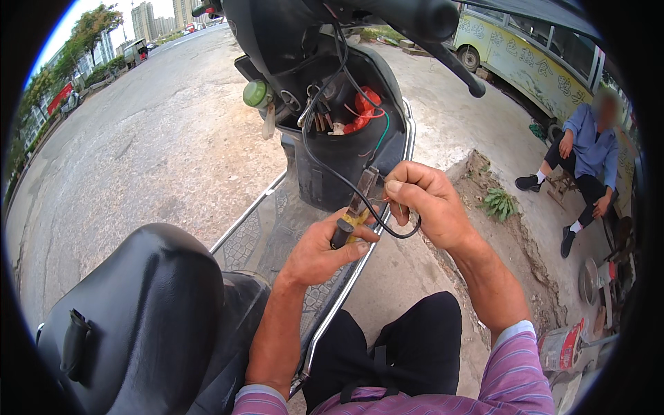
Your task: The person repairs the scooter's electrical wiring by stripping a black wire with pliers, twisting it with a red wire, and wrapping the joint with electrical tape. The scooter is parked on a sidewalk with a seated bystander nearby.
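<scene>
My left hand (312,254) is closed around pliers (364,191) with yellow and black handles, their jaws pointing up and away from me. Just right of the jaws, my right hand (432,207) pinches the end of a black cable (330,168), where thin wire strands show. The cable hangs from under the handlebar of a black scooter (266,34) and loops below my fingers. Behind the jaws, a green wire (382,137) and a red wire come out of the scooter's front compartment. That compartment holds a red plastic bag (364,111), and a bunch of keys (319,114) hangs by it.
The scooter's black seat (149,311) is at lower left, beside its metal-edged footboard (259,238). A green-lidded container (257,93) hangs at the front panel. A person (593,149) sits at right before a yellow van (512,55); a bucket (561,348) stands nearer.
</scene>
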A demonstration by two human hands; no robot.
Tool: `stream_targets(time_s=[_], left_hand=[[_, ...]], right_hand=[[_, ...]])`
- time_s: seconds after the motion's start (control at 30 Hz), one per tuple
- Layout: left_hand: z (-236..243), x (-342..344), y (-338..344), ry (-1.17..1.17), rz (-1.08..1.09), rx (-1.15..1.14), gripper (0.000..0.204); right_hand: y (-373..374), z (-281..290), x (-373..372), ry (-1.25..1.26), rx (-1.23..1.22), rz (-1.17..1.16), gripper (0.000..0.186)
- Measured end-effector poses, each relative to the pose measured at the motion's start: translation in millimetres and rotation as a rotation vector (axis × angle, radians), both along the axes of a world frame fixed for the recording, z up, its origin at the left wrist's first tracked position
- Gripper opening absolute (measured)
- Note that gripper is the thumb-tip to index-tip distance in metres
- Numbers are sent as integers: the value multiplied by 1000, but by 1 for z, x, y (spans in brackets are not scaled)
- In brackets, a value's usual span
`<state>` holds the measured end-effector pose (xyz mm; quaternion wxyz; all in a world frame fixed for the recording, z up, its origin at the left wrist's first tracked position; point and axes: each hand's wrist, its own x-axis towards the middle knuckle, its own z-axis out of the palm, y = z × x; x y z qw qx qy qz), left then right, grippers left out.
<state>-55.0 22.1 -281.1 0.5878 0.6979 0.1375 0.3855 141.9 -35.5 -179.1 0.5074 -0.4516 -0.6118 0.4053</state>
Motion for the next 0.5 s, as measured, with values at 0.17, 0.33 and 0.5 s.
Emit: stream_targets(time_s=[0.17,0.33,0.5], left_hand=[[5,1,-4,20,-19,-62,27],[5,2,-3,40,55,89,34],[9,4,-7,78,189,208,38]], right_hand=[[-2,-2,-1,-31,-35,22,16],[-4,0,-1,-165,-54,-12,20],[-6,3,-1,-301,-57,-63,22]])
